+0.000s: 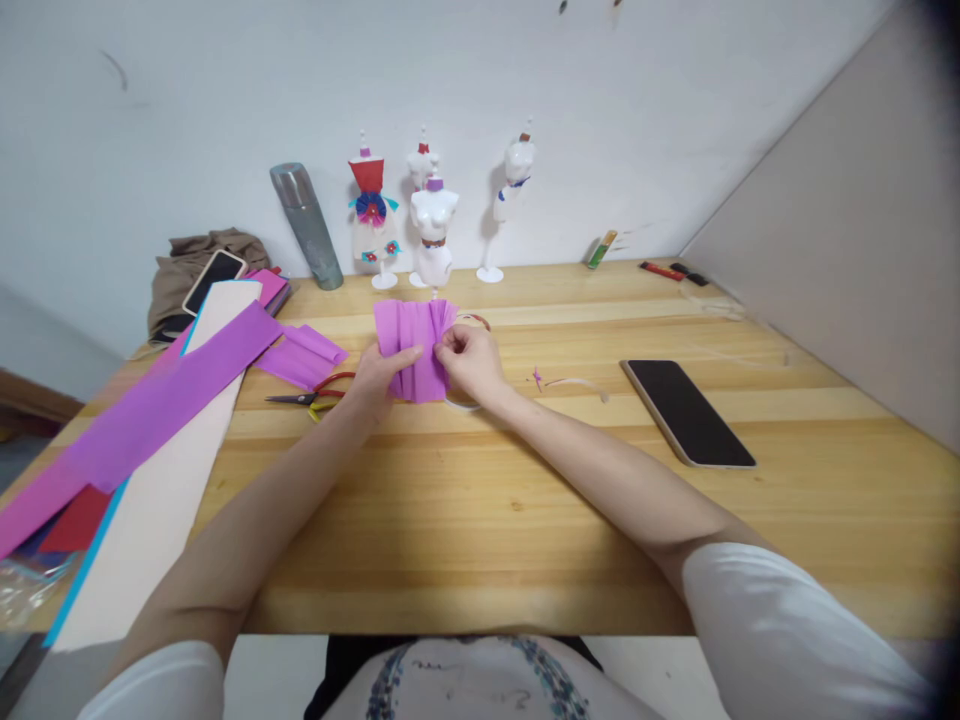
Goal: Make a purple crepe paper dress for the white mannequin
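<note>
Both forearms reach inward, each hand's fingers (407, 356) (450, 345) pinching.

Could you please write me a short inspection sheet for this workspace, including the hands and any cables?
Surface: wooden table, light, with visible grain.
Job's things: folded purple sheet in both hands; scissors beside the left forearm.
Clutter: long purple strip across a white strip on the left; large phone lying on the right.
Hands: left hand holds the sheet's left side, thumb on top; right hand pinches its right side.
Cables: nothing seen.
Surroundings: pale wall behind; grey bottle tilted near it; four small dress forms, one in a red top.
</note>
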`<state>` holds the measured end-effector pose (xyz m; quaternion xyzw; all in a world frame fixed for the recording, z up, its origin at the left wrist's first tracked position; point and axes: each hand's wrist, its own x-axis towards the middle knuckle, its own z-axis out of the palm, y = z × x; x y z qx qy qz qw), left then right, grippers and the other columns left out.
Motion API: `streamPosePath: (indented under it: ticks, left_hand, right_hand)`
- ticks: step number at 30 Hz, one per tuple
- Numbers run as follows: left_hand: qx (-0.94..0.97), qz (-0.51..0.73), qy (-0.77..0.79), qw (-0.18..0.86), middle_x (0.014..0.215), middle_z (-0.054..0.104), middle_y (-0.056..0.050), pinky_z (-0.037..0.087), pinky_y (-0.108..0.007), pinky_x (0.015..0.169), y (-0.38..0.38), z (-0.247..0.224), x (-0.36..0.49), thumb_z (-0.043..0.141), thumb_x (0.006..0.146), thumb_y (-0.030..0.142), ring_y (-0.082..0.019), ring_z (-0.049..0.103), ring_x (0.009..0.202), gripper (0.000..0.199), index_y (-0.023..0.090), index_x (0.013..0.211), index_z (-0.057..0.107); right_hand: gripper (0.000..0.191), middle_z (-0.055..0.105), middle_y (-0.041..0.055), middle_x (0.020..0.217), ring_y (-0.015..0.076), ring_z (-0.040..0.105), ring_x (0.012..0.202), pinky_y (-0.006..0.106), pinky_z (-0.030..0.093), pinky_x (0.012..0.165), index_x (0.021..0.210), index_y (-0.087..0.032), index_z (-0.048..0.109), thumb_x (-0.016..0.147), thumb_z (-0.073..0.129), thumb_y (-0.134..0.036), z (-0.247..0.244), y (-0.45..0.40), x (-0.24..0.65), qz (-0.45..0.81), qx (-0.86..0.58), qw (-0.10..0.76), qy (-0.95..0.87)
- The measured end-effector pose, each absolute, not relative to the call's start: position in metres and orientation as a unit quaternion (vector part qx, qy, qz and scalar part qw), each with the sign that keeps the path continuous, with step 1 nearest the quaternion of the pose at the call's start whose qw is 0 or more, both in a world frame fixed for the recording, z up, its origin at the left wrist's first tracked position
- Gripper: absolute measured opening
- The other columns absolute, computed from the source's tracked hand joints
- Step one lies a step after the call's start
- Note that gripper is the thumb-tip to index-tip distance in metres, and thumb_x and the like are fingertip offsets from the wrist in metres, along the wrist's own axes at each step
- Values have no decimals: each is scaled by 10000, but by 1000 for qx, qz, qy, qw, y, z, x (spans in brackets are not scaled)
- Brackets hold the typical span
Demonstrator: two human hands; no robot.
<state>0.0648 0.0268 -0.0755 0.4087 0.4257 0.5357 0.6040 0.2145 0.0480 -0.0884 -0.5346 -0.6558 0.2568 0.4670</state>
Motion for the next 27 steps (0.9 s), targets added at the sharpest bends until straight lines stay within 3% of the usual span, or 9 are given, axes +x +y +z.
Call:
streamPosePath:
  ticks: [12, 18, 27]
  left_hand:
    - [442, 542, 480, 529, 827, 743, -72, 561, -350, 701, 24, -81, 67, 804, 596, 251, -241, 705, 778, 271, 154, 835, 719]
    - [432, 557, 473, 528, 816, 742, -61, 568, -373, 764, 24, -85, 70, 845, 571, 286, -235, 708, 783, 331, 155, 852, 728]
    - [430, 572, 484, 504, 828, 749, -57, 575, -332, 740, 23, -87, 69, 821, 618, 260, -252, 713, 861, 264, 159, 839, 718]
  right_hand:
    - [201, 531, -21, 559, 142, 498, 564, 294, 392, 605, 572, -224, 464, 725, 566, -143, -84, 41, 211, 263, -531, 463, -659]
    - [177, 522, -25, 561, 139, 491, 558, 289, 390, 597, 585, -218, 472, 730, 562, -171, -85, 41, 209, 268, -531, 459, -660]
    - [150, 532, -17, 576, 139, 497, 577, 289, 403, 622, 599, -216, 481, 732, 550, -209, -87, 42, 211, 252, -533, 457, -666]
